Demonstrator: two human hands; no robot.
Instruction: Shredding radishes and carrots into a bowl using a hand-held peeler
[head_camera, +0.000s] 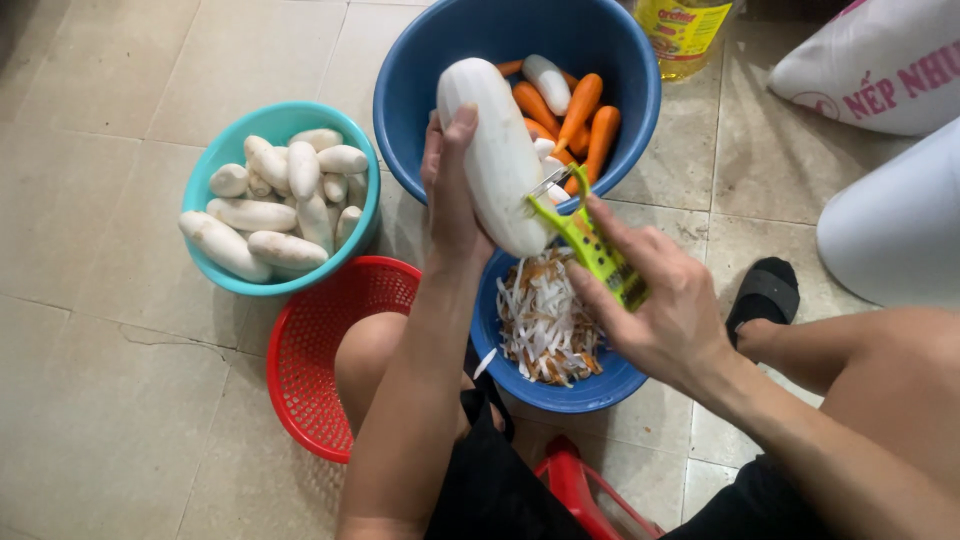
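Blue, the large basin (400, 90) holds carrots (585, 115). A teal bowl (215, 160) of peeled radishes sits left, a red basket (300, 380) near. Left hand (448, 185) grips a white radish (495, 150) tilted over a small blue bowl (600, 390), so shavings fall in. Right hand (660, 310) clasps a green peeler (590, 245) against it.
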